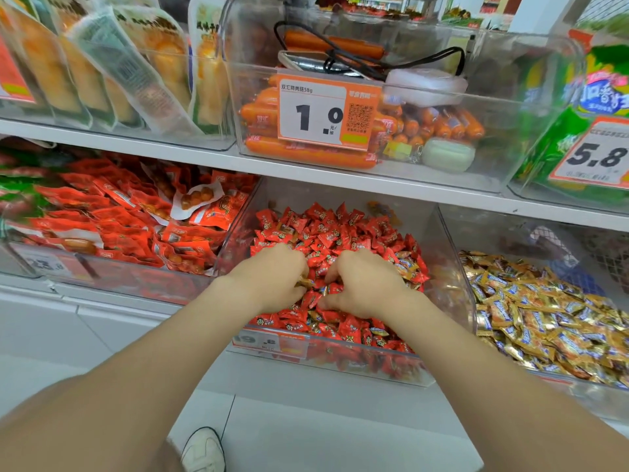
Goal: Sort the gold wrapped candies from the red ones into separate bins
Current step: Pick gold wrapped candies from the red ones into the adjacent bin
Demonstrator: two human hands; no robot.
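Within red-candy bin [235,245], left hand [272,279] seemingly pinches gold candy [304,283]; right hand [362,286], grip unclear.

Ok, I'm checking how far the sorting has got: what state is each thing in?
Left hand: fingers curled on a gold candy.
Right hand: fingers curled into the red candies; grip unclear.
Middle bin: mostly red, some gold mixed in.
Right bin: holds gold candies only.

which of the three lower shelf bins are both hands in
The middle bin, heaped with red candies. The right bin holds gold candies, the left bin red packets.
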